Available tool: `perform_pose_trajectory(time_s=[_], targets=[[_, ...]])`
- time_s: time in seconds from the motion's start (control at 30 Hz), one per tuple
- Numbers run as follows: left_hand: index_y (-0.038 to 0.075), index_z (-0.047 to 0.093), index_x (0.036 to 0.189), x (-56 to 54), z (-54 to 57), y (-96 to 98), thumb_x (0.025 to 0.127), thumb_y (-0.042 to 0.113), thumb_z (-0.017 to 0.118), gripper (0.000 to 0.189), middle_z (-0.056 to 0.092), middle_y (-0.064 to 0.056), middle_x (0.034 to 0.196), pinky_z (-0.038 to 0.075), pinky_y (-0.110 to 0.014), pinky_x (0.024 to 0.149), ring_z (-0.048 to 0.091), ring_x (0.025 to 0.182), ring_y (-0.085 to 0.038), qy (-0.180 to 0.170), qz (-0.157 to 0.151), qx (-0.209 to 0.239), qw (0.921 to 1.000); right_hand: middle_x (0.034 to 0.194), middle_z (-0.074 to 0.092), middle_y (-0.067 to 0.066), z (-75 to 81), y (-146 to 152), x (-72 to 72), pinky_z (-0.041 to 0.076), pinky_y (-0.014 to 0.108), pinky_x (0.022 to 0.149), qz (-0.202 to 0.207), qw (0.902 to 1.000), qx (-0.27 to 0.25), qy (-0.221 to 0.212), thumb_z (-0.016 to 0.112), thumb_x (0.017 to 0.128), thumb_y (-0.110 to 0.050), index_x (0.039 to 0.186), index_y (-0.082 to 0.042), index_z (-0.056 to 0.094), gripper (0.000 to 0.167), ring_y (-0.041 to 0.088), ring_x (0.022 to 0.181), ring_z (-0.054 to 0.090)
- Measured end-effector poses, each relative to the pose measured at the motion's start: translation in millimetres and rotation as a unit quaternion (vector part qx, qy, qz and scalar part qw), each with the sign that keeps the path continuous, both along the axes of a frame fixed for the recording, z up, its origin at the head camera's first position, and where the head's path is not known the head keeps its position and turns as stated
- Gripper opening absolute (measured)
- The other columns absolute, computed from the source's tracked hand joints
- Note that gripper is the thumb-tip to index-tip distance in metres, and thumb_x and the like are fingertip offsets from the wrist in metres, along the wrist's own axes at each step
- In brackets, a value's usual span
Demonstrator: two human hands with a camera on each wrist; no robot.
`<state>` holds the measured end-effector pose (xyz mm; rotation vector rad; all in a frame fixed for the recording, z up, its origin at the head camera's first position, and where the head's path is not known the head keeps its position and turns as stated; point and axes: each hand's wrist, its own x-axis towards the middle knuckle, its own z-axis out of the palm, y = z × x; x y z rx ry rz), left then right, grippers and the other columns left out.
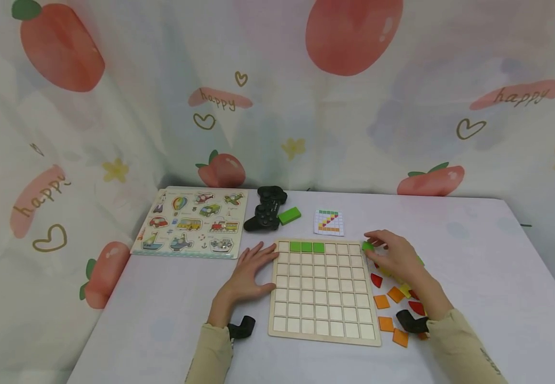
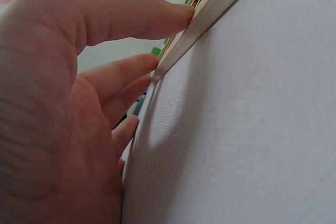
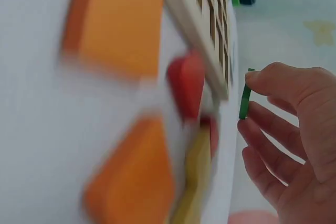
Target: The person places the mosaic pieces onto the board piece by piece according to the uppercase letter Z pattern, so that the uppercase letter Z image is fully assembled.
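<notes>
A wooden grid board [image 1: 325,341] lies flat on the table, with three green square tiles [image 1: 307,247] side by side in its top row. My left hand [image 1: 247,278] rests at the board's left edge, fingers fairly straight; in the left wrist view its thumb [image 2: 173,22] touches the board's side. Between thumb and fingertips my right hand [image 1: 395,256] pinches a green tile [image 3: 245,95], held near the board's upper right corner. Beside the board's right edge lie loose orange tiles [image 1: 386,324], red pieces [image 1: 376,280] and yellow pieces [image 1: 404,289], partly hidden under the right hand and wrist.
Behind the board stands a small pattern card [image 1: 328,222] with coloured squares. Further left are a green block [image 1: 290,215], a black game controller [image 1: 265,209] and a picture puzzle board [image 1: 189,224]. A printed curtain [image 1: 277,144] hangs along the table's back edge.
</notes>
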<state>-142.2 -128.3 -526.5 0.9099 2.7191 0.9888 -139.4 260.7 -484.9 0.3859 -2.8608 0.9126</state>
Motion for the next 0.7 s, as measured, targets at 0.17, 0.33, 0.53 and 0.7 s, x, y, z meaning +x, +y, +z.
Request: perform_pose_trajectory(time_s=[0.17, 0.33, 0.53, 0.7], targets=[[0.013, 0.05, 0.145, 0.0, -0.9, 0.2, 0.076, 0.032, 0.071, 0.074, 0.035, 0.0, 0.158, 0.005, -0.052, 0.118, 0.018, 0.149, -0.028, 0.002, -0.001, 0.009, 1.0, 0.103, 0.068, 0.012, -3.9, -30, -13.8, 0.052, 0.048, 0.083, 0.045, 0.999, -0.004, 0.003, 0.074, 0.085, -0.009, 0.129, 0.0, 0.058, 0.048, 0.029, 0.093, 0.065], [0.014, 0.05, 0.146, -1.3, -1.3, 1.4, 0.076, 0.032, 0.071, 0.075, 0.034, 0.001, 0.158, 0.005, -0.05, 0.118, 0.017, 0.149, -0.027, -0.004, -0.002, 0.008, 1.0, 0.102, 0.069, 0.011, -4.7, -49, -19.2, 0.052, 0.048, 0.084, 0.064, 0.9978, -0.016, -0.007, 0.075, 0.084, -0.01, 0.13, 0.0, 0.058, 0.049, 0.029, 0.093, 0.065], [0.014, 0.049, 0.146, -1.3, -1.4, 0.9, 0.076, 0.033, 0.07, 0.075, 0.034, 0.001, 0.158, 0.005, -0.051, 0.118, 0.018, 0.149, -0.028, -0.004, 0.002, 0.004, 1.0, 0.106, 0.069, 0.011, -6.5, -61, -22.0, 0.05, 0.049, 0.087, 0.074, 0.9968, -0.024, -0.015, 0.075, 0.084, -0.009, 0.128, -0.001, 0.061, 0.047, 0.028, 0.097, 0.065], [0.013, 0.05, 0.145, -0.8, -0.5, 0.1, 0.076, 0.032, 0.07, 0.075, 0.035, 0.0, 0.158, 0.005, -0.052, 0.118, 0.018, 0.149, -0.029, -0.001, 0.003, 0.009, 1.0, 0.107, 0.07, 0.011, -9.8, -66, -25.4, 0.049, 0.05, 0.09, 0.081, 0.9964, -0.022, -0.012, 0.076, 0.084, -0.007, 0.123, -0.001, 0.064, 0.042, 0.029, 0.1, 0.064]])
